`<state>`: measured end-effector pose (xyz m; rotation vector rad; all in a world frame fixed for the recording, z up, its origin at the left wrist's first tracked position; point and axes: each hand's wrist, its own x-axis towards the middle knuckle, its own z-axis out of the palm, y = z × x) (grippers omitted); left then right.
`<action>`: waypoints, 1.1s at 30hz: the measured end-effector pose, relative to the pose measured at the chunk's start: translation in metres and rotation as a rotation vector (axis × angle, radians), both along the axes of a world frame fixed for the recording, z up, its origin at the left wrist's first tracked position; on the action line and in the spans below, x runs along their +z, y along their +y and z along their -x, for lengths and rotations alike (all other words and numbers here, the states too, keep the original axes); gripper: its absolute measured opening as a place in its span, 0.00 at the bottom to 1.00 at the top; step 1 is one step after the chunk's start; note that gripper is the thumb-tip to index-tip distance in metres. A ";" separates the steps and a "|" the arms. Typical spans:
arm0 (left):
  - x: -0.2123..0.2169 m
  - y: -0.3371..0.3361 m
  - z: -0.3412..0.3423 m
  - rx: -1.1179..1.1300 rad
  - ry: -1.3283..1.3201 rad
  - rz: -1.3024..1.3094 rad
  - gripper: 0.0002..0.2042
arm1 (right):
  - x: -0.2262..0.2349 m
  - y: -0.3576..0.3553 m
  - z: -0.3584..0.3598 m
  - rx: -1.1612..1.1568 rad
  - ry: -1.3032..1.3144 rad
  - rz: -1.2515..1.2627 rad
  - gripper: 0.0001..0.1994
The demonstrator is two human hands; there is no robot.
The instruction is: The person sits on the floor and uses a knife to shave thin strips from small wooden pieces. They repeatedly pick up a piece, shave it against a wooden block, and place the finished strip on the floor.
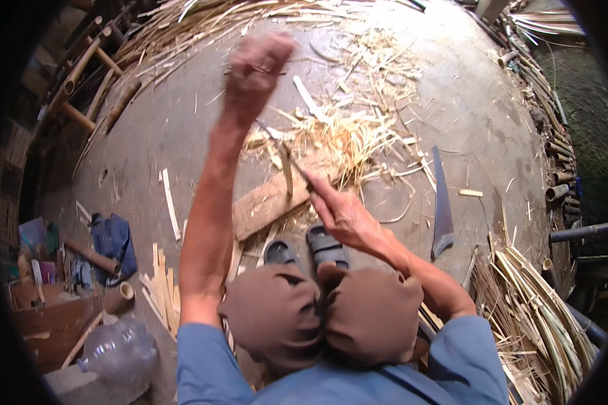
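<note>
My left hand (260,59) is raised high over the floor, its fingers closed and smeared by motion; whatever it holds is hidden. Low in front of my knees, my right hand (341,214) grips a knife (297,164), whose dark narrow blade slants away to the upper left. A short strip of bamboo (288,174) stands upright against the blade. Under it lies a thick rough wooden block (263,206), just beyond my sandals. Pale shavings (361,138) are heaped behind the block and partly cover its far end.
A handsaw (442,202) lies on the concrete to the right. Bundled split bamboo (544,297) rests at lower right. On the left are cut slats (162,283), a clear plastic bottle (118,351), a dark blue cloth (113,243) and a bamboo frame (81,71).
</note>
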<state>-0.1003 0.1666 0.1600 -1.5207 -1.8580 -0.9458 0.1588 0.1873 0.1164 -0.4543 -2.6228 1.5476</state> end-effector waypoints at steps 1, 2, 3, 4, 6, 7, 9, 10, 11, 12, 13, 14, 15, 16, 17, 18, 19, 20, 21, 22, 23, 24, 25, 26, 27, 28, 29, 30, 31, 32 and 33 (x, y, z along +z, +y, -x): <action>-0.033 0.008 0.000 0.018 -0.152 0.173 0.22 | -0.027 0.001 0.000 -0.053 0.208 -0.043 0.24; -0.065 0.007 0.003 0.076 -0.283 0.361 0.22 | -0.041 0.004 0.005 -0.028 0.189 -0.080 0.24; -0.070 0.006 0.003 0.054 -0.430 0.405 0.23 | -0.047 0.008 0.006 -0.016 0.171 -0.111 0.25; -0.071 0.006 0.000 -0.020 -0.414 0.230 0.23 | -0.044 0.012 0.006 -0.014 0.090 -0.059 0.24; -0.071 0.006 -0.003 -0.170 -0.376 -0.117 0.24 | -0.034 0.015 0.005 -0.032 0.100 -0.035 0.23; -0.061 0.000 -0.021 -0.176 -0.544 -0.174 0.24 | -0.031 0.018 -0.001 -0.062 0.092 -0.012 0.22; -0.052 -0.023 -0.047 -0.189 -0.540 -0.081 0.19 | -0.035 0.026 -0.004 -0.058 0.036 0.103 0.20; -0.054 -0.031 -0.058 -0.253 -0.458 0.041 0.15 | -0.036 0.029 -0.005 -0.057 0.007 0.160 0.19; -0.055 -0.038 -0.065 -0.306 -0.372 0.162 0.13 | -0.037 0.032 -0.003 -0.037 -0.032 0.169 0.19; -0.065 -0.035 -0.066 -0.287 -0.377 0.125 0.12 | -0.042 0.034 -0.002 -0.027 0.002 0.210 0.17; -0.065 -0.032 -0.068 -0.254 -0.465 0.143 0.11 | -0.043 0.040 -0.001 0.004 -0.003 0.365 0.14; -0.063 -0.027 -0.071 -0.225 -0.550 0.160 0.11 | -0.050 0.052 0.002 0.020 -0.053 0.444 0.14; -0.062 -0.021 -0.071 -0.198 -0.635 0.176 0.10 | -0.058 0.059 0.004 0.034 -0.104 0.523 0.15; -0.061 -0.018 -0.069 -0.201 -0.621 0.198 0.10 | -0.038 0.055 0.001 -0.024 -0.151 0.605 0.13; -0.060 -0.017 -0.066 -0.201 -0.612 0.247 0.09 | -0.051 0.061 0.007 -0.009 -0.153 0.580 0.14; -0.058 -0.015 -0.062 -0.202 -0.601 0.296 0.08 | -0.057 0.064 0.009 0.006 -0.146 0.563 0.14; -0.055 -0.011 -0.060 -0.206 -0.590 0.341 0.07 | -0.054 0.065 0.010 0.018 -0.139 0.541 0.14; -0.055 -0.009 -0.062 -0.212 -0.600 0.337 0.10 | -0.052 0.065 0.009 0.022 -0.151 0.420 0.14; -0.054 -0.007 -0.063 -0.189 -0.538 0.330 0.10 | -0.048 0.065 0.006 0.026 -0.164 0.299 0.14; -0.055 -0.001 -0.066 -0.177 -0.476 0.322 0.10 | -0.031 0.062 0.000 -0.057 -0.173 0.240 0.13; -0.057 0.005 -0.069 -0.165 -0.414 0.313 0.10 | -0.044 0.068 0.002 -0.075 -0.140 0.189 0.12; -0.058 0.011 -0.073 -0.197 -0.437 0.244 0.11 | -0.068 0.076 0.008 -0.092 -0.107 0.138 0.12; -0.062 0.015 -0.070 -0.203 -0.373 0.239 0.11 | -0.076 0.078 0.011 -0.103 -0.083 0.087 0.12; -0.067 0.020 -0.064 -0.207 -0.309 0.233 0.10 | -0.084 0.079 0.011 -0.124 0.008 0.032 0.11; -0.072 0.025 -0.059 -0.211 -0.246 0.225 0.10 | -0.091 0.084 0.011 -0.145 0.007 0.019 0.11; -0.074 0.028 -0.059 -0.205 -0.253 0.238 0.10 | -0.093 0.085 0.012 -0.159 0.004 0.013 0.11; -0.077 0.030 -0.061 -0.220 -0.312 0.235 0.10 | -0.095 0.087 0.013 -0.172 0.001 0.006 0.10; -0.082 0.033 -0.065 -0.235 -0.373 0.232 0.10 | -0.095 0.093 0.013 -0.174 -0.060 -0.020 0.10; -0.082 0.034 -0.066 -0.244 -0.427 0.225 0.10 | -0.100 0.095 0.012 -0.187 -0.008 -0.062 0.10; -0.081 0.032 -0.067 -0.217 -0.381 0.242 0.11 | -0.104 0.096 0.012 -0.185 0.007 -0.125 0.10; -0.083 0.030 -0.067 -0.211 -0.389 0.239 0.11 | -0.109 0.098 0.013 -0.183 0.022 -0.187 0.10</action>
